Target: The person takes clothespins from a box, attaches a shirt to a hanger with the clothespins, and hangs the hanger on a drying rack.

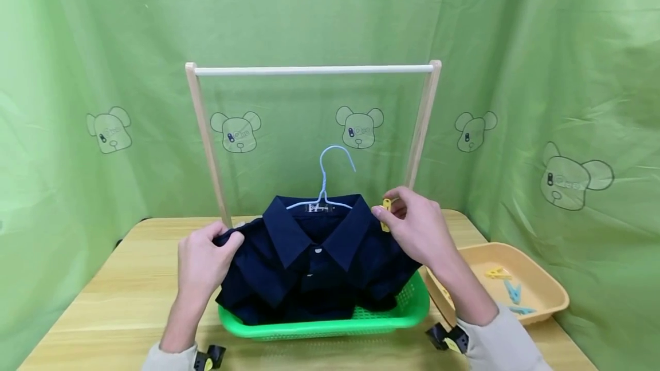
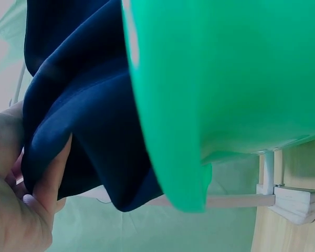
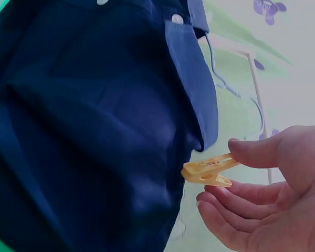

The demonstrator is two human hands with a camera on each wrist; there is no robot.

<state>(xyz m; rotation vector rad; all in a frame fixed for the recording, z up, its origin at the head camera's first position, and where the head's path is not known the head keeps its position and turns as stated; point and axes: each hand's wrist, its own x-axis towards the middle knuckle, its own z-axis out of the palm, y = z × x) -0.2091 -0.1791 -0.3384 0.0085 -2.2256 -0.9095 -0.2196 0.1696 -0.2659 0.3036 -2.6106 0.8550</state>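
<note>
A dark navy collared shirt [image 1: 319, 271] lies over a green basket [image 1: 304, 331], with a light-blue wire hanger [image 1: 323, 179] inside its collar and the hook standing up. At the shirt's left shoulder, my left hand [image 1: 203, 256] pinches the fabric between thumb and fingers. On the other side my right hand [image 1: 420, 228] holds a yellow clothespin [image 3: 207, 170] by its handle ends. The clothespin's tip meets the shirt's shoulder edge in the right wrist view; whether it bites the cloth is hard to tell.
Behind the basket stands a wooden rack with a white crossbar [image 1: 314, 70]. To the right, an orange tray [image 1: 541, 279] contains yellow and blue clothespins [image 1: 513, 291]. A green patterned curtain [image 1: 294, 125] encloses the wooden table [image 1: 134, 279].
</note>
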